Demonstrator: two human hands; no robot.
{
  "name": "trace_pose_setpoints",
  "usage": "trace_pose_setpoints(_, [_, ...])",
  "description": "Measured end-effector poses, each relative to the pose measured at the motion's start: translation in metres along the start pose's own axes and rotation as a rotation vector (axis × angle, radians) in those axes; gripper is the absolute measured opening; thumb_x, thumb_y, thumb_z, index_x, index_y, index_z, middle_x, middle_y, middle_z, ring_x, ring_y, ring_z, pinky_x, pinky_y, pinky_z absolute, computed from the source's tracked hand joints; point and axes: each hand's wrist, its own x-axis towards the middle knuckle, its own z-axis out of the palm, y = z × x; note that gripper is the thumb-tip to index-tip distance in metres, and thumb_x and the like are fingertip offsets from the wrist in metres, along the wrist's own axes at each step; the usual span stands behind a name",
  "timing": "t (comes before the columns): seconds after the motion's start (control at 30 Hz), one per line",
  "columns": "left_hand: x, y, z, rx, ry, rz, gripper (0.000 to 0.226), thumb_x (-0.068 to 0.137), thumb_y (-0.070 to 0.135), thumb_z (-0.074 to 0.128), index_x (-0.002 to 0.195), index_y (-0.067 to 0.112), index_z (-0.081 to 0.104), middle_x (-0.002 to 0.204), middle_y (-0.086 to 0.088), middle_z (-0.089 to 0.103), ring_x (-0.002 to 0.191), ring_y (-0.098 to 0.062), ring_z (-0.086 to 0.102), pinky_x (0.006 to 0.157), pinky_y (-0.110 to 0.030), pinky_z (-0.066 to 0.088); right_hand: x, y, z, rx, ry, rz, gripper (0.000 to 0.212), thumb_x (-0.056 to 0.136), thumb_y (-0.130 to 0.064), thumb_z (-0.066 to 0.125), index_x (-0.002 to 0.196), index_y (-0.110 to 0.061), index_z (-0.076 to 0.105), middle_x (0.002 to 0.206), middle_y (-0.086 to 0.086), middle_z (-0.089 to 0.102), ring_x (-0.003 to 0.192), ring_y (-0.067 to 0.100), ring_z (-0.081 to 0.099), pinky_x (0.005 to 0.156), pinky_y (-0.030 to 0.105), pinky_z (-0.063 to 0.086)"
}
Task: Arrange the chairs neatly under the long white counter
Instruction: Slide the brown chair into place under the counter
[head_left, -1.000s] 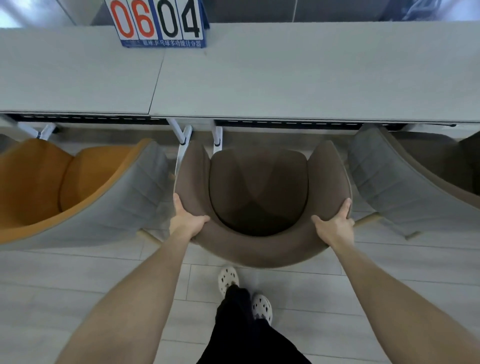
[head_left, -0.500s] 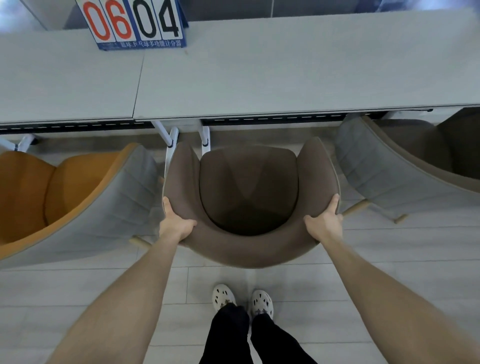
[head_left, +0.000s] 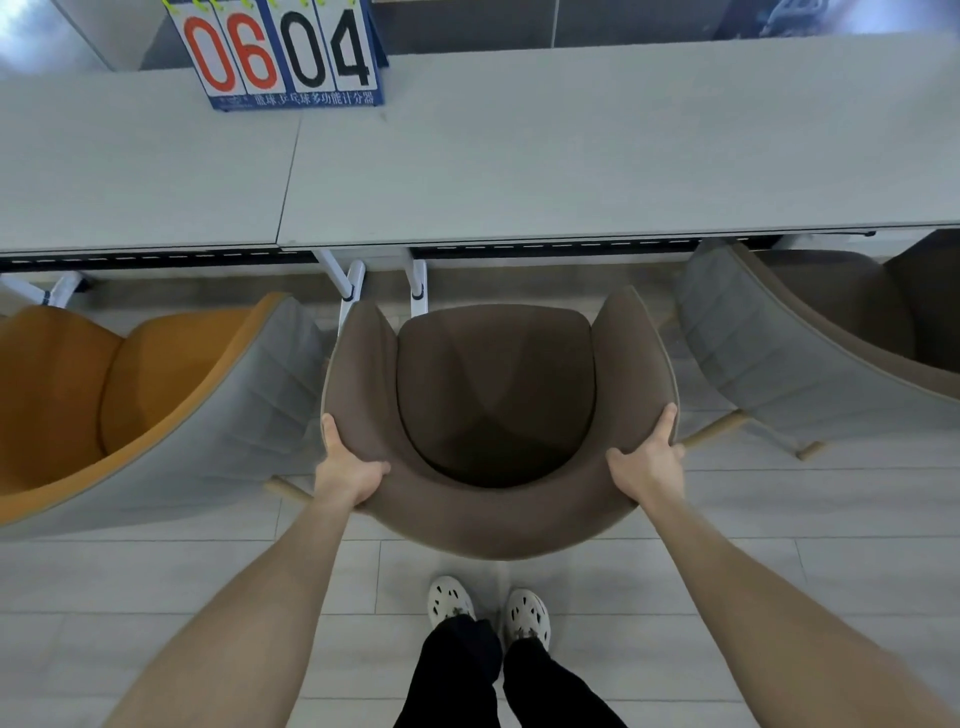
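A person stands on a pale plank floor (head_left: 156, 597) facing a long white surface (head_left: 571, 156) and holds a brown chair (head_left: 496, 395) by the curved top of its backrest. The left hand (head_left: 348, 467) takes the rim on the left of the curve, and the right hand (head_left: 647, 462) takes it on the right. Each grip is clamped on the chair: the thumb lies over the padded inner side and one finger runs up along the outer edge. The other fingers are hidden behind the shell.

The brown chair stands on the floor with its seat turned toward the surface. Its whole seat is in view, short of the surface's near edge. The tips of its arms are close to the white legs (head_left: 353, 291) that come down from under the surface.

An orange chair (head_left: 130, 389) with a grey outer shell is just beside it on the left, turned at an angle. Whether the two touch cannot be told. A grey-backed chair (head_left: 779, 353) with a brown seat is on the right, its front tucked under the surface.

A flip scoreboard (head_left: 283, 52) reading 06 and 04 stands on the surface at its far side. The person's white clogs (head_left: 449, 597) are just behind the brown chair.
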Motion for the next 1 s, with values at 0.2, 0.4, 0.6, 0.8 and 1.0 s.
trace_pose_setpoints(0.2, [0.007,-0.002,-0.002,-0.003,0.013,0.001,0.132,0.084,0.031,0.087,0.163,0.051,-0.018,0.142,-0.024,0.057,0.12,-0.045,0.062,0.101,-0.053,0.057,0.001,-0.005,0.007,0.008,0.028,0.013,0.113,0.094,-0.029,0.07,0.166,-0.042,-0.016,0.155,0.023,0.031,0.092,0.038,0.056,0.088,0.05,0.058])
trace_pose_setpoints(0.4, [0.016,-0.007,0.004,0.04,0.046,0.013,0.133,0.082,0.035,0.086,0.161,0.051,-0.02,0.135,-0.024,0.061,0.112,-0.044,0.065,0.1,-0.055,0.058,0.002,-0.004,0.007,-0.008,0.043,0.025,0.112,0.094,-0.029,0.069,0.167,-0.042,-0.015,0.154,0.024,0.032,0.091,0.038,0.054,0.09,0.05,0.057])
trace_pose_setpoints(0.6, [0.027,-0.002,0.002,0.053,0.054,0.034,0.131,0.083,0.036,0.085,0.164,0.047,-0.018,0.136,-0.022,0.062,0.115,-0.044,0.064,0.101,-0.053,0.057,0.01,-0.01,0.007,-0.01,0.04,0.008,0.112,0.094,-0.03,0.069,0.167,-0.038,-0.016,0.154,0.026,0.031,0.087,0.036,0.052,0.087,0.046,0.052])
trace_pose_setpoints(0.8, [0.024,-0.001,-0.001,0.035,0.057,0.042,0.131,0.081,0.046,0.084,0.162,0.052,-0.019,0.139,-0.02,0.061,0.111,-0.043,0.065,0.09,-0.05,0.062,0.016,-0.011,0.007,-0.032,0.019,0.009,0.115,0.093,-0.04,0.071,0.165,-0.04,-0.019,0.154,0.024,0.03,0.106,0.044,0.058,0.087,0.046,0.052])
trace_pose_setpoints(1.0, [0.004,-0.027,-0.037,-0.124,-0.166,0.149,0.093,0.095,0.061,0.069,0.164,0.055,0.007,0.143,0.001,0.055,0.103,-0.031,0.073,0.059,-0.042,0.066,-0.01,-0.04,0.021,-0.539,0.146,-0.247,0.081,0.096,-0.054,0.059,0.159,-0.013,0.029,0.168,0.026,0.019,0.158,0.045,0.012,0.12,0.073,0.021])
